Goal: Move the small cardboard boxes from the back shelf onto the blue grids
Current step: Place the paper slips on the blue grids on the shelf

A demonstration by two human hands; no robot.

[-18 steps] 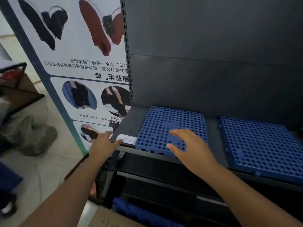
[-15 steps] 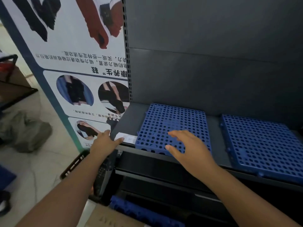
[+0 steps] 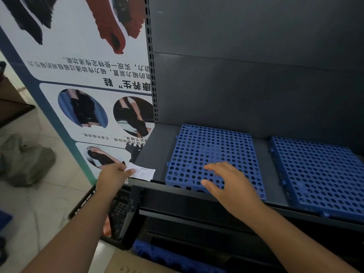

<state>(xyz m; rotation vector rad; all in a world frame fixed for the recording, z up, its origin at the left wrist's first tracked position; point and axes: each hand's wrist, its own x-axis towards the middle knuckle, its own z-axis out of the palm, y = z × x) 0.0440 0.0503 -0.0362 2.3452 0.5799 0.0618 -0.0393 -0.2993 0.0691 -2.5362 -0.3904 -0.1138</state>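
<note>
Two blue perforated grids lie on a dark grey shelf point(image 3: 157, 154): the left grid point(image 3: 212, 150) and the right grid point(image 3: 319, 174). Both are bare. My right hand point(image 3: 230, 184) hovers with spread fingers over the front part of the left grid. My left hand point(image 3: 114, 176) pinches the left end of a small white paper slip point(image 3: 142, 173) at the shelf's front left corner. No small cardboard boxes are in view.
A tall poster panel point(image 3: 82, 79) stands left of the shelf. A black basket point(image 3: 120, 211) sits on the floor below my left hand. A cardboard box top point(image 3: 126, 263) shows at the bottom edge. A grey bag point(image 3: 25, 160) lies on the tiled floor.
My left hand has closed its fingers on the paper slip, which it only reached toward before. My right hand stays over the left grid. The camera has tilted up slightly.
</note>
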